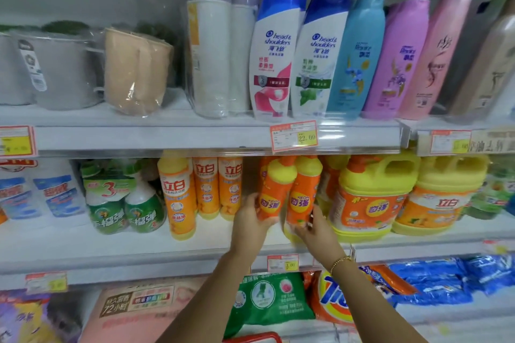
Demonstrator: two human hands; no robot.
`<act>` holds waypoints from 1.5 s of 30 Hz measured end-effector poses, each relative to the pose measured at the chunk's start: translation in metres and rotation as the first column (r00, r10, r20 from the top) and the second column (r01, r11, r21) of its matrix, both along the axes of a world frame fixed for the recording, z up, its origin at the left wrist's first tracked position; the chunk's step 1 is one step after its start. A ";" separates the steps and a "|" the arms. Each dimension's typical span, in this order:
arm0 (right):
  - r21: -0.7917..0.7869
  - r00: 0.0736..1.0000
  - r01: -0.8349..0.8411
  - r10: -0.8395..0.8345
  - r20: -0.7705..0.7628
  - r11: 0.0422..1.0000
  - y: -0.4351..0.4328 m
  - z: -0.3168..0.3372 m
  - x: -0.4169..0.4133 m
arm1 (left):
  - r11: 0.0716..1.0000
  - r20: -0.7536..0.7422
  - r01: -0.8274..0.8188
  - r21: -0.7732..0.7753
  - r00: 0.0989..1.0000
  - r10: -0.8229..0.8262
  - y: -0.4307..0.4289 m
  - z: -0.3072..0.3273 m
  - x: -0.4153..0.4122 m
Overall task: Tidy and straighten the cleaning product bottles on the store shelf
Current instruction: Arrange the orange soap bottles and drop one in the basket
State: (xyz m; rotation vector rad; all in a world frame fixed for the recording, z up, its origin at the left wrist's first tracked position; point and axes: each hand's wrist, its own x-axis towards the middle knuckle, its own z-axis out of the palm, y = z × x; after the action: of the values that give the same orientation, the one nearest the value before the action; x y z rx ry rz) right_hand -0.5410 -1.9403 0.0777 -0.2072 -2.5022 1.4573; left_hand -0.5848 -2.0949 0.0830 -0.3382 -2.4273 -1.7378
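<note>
Two orange bottles with yellow shoulders are at the middle shelf (139, 248), both tilted to the right. My left hand (249, 221) grips the lower part of the left orange bottle (274, 189). My right hand (316, 228) holds the base of the right orange bottle (302, 198). Three taller orange-and-yellow bottles (206, 189) stand upright to the left of them. A big yellow jug (370, 195) with an orange label stands just to the right, and a second yellow jug (443, 198) beyond it.
Green spray bottles (125, 203) and white packs (41, 192) fill the middle shelf's left. Leaning shampoo bottles (334, 56) line the upper shelf, with wrapped mugs (136, 69) to their left. Detergent bags (334, 295) lie on the bottom shelf. Price tags (294, 135) hang on the shelf edges.
</note>
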 end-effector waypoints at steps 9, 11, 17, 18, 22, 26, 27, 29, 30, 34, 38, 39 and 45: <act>0.011 0.983 0.181 -0.181 0.014 0.984 0.001 -0.016 -0.012 | 0.998 0.064 -0.012 0.067 0.998 0.008 0.006 -0.016 -0.006; 0.033 0.989 0.146 -0.146 -0.001 0.989 0.002 -0.015 -0.016 | 0.997 0.073 0.005 0.073 0.997 -0.010 0.005 -0.020 -0.007; 0.111 0.996 0.082 -0.077 -0.052 0.990 0.007 -0.018 -0.025 | 0.998 -0.018 -0.058 0.022 0.998 0.058 0.016 -0.031 -0.014; 0.114 0.996 0.075 -0.070 -0.053 0.991 0.007 -0.019 -0.026 | 0.998 -0.023 -0.062 0.017 0.998 0.062 0.018 -0.031 -0.015; 0.096 0.999 0.025 -0.020 -0.046 0.995 0.011 -0.020 -0.034 | 0.997 -0.002 -0.077 -0.004 0.997 0.077 0.025 -0.031 -0.023; 0.095 1.000 0.019 -0.019 -0.004 0.995 0.014 -0.021 -0.043 | 0.998 0.028 -0.066 -0.022 0.997 0.067 0.026 -0.031 -0.029; 0.085 1.000 0.028 -0.028 0.003 0.996 0.014 -0.023 -0.045 | 0.998 0.030 -0.058 -0.020 0.998 0.059 0.026 -0.031 -0.030; 0.077 0.999 0.041 -0.042 0.013 0.996 0.015 -0.024 -0.047 | 0.999 0.033 -0.041 -0.012 0.999 0.041 0.024 -0.030 -0.031; 0.083 0.999 0.038 -0.040 0.015 0.996 0.015 -0.025 -0.048 | 0.999 0.032 -0.036 -0.013 0.999 0.036 0.023 -0.030 -0.032; 0.134 1.000 -0.003 0.002 0.011 0.991 0.016 -0.026 -0.052 | 1.000 0.036 -0.027 -0.001 0.999 0.027 0.024 -0.030 -0.035; 0.135 0.999 -0.025 0.020 0.037 0.991 0.017 -0.025 -0.055 | 1.000 0.056 -0.014 0.017 0.998 0.013 0.023 -0.030 -0.036; 0.140 0.999 -0.028 0.022 0.039 0.990 0.018 -0.026 -0.055 | 1.000 0.060 -0.008 0.020 0.998 0.007 0.023 -0.030 -0.037; 0.163 0.999 -0.020 0.012 0.050 0.986 0.018 -0.028 -0.056 | 1.000 0.078 0.004 0.016 0.997 -0.005 0.023 -0.028 -0.037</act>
State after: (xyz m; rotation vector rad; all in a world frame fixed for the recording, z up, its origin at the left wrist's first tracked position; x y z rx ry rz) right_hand -0.5973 -1.9225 0.0497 -0.1962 -2.6520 1.2587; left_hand -0.6218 -2.0716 0.0552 -0.2793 -2.4664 -1.8044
